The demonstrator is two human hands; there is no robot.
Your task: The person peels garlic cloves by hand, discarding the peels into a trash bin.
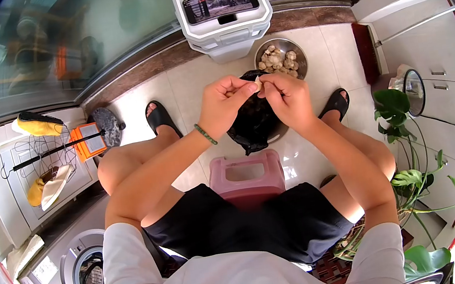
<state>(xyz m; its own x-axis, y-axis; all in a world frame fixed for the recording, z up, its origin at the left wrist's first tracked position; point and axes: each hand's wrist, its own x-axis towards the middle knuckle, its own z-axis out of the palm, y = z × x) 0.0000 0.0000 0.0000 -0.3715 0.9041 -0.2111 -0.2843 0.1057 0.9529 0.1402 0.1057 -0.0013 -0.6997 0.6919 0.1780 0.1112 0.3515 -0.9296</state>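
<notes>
Between my two hands, a small pale garlic clove (258, 83) is pinched at the fingertips. My left hand (225, 104) is closed, thumb and forefinger meeting at the clove from the left. From the right, my right hand (289, 98) also pinches it, with its fingers curled. Directly below both hands lies a black plastic bag (251, 126) lining a round container, its inside too dark to make out. Just beyond my right hand stands a metal bowl (301, 52) holding several garlic bulbs (273, 59).
A pink plastic stool (244, 160) sits between my knees. Ahead, a phone (219, 3) rests on a white and grey bucket (228, 40). A washing machine (70, 263) and a wire rack (45, 150) are on the left; leafy plants (394, 107) and cabinets (430, 49) on the right.
</notes>
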